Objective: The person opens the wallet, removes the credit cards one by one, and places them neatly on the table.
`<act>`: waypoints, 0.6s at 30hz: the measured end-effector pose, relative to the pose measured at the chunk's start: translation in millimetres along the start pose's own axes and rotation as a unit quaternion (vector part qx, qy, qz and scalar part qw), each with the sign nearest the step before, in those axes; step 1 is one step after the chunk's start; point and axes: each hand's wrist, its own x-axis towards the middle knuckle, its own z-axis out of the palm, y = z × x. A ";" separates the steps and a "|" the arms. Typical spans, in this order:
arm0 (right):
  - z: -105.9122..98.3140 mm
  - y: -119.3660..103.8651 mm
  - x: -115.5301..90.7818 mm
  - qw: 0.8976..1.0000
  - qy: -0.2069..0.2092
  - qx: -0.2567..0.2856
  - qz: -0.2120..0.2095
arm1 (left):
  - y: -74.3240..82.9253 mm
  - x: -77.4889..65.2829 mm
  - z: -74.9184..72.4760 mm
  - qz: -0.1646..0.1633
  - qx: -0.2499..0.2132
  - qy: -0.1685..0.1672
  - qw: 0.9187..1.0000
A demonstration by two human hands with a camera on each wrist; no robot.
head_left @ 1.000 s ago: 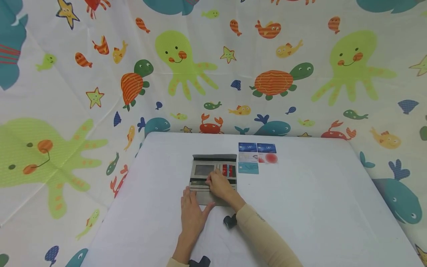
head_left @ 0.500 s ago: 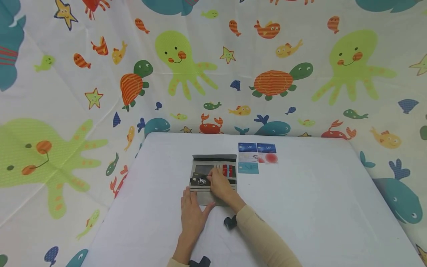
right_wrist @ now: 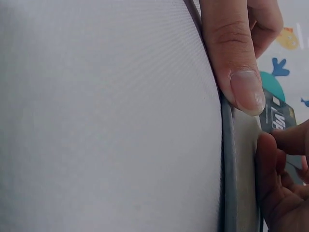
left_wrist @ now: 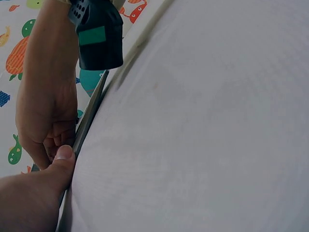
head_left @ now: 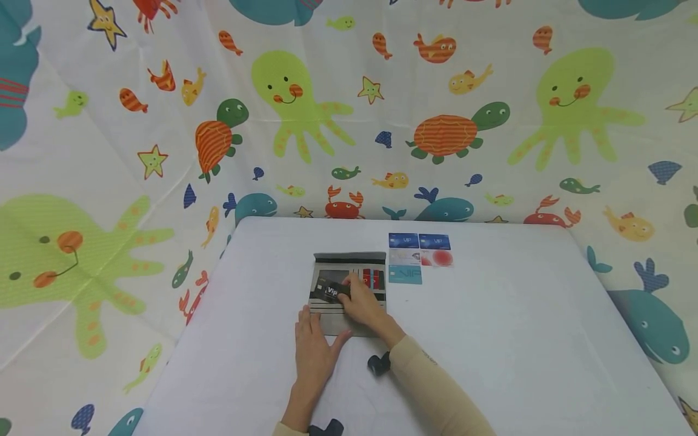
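Note:
A grey wallet (head_left: 335, 324) lies unfolded on the white table, its dark flap edge at the far side. My right hand (head_left: 362, 303) pinches a black card (head_left: 329, 289) marked "Vip" by its right end, slightly tilted over the wallet's left slots. In the right wrist view the black card (right_wrist: 277, 116) stands up past the wallet's edge. My left hand (head_left: 315, 351) rests on the wallet's lower left edge with fingers extended; its thumb presses the near edge in the left wrist view. Red cards (head_left: 374, 278) sit in the wallet's right side, partly behind my right hand.
Right of the wallet lie several cards: two blue cards (head_left: 403, 240), a pale card (head_left: 405, 257), a white card with a red circle (head_left: 436, 258), and a teal card (head_left: 405, 274). A sea-animal printed cloth (head_left: 327, 200) hangs behind the white table (head_left: 518, 333).
The black card has come out of the wallet's left slot and up, in my right hand's pinch, and now tilts. My left hand has stayed in place.

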 end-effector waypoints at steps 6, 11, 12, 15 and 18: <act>0.3 3.2 -3.0 0.997 -0.005 0.068 0.028 | -1.0 -0.5 1.9 -0.005 -0.005 0.002 1.000; -2.7 4.9 -5.0 0.992 -0.016 0.116 0.043 | -2.0 -0.4 3.1 -0.005 -0.006 0.005 1.000; -3.6 4.9 -5.3 0.992 -0.018 0.121 0.043 | -2.0 -0.4 3.1 -0.005 -0.007 0.005 1.000; -5.6 4.9 -6.0 0.990 -0.021 0.134 0.040 | -2.1 0.0 2.7 -0.002 -0.004 0.005 1.000; -6.5 5.3 -7.5 0.989 -0.019 0.141 0.035 | -1.9 0.0 2.2 -0.001 -0.005 0.003 1.000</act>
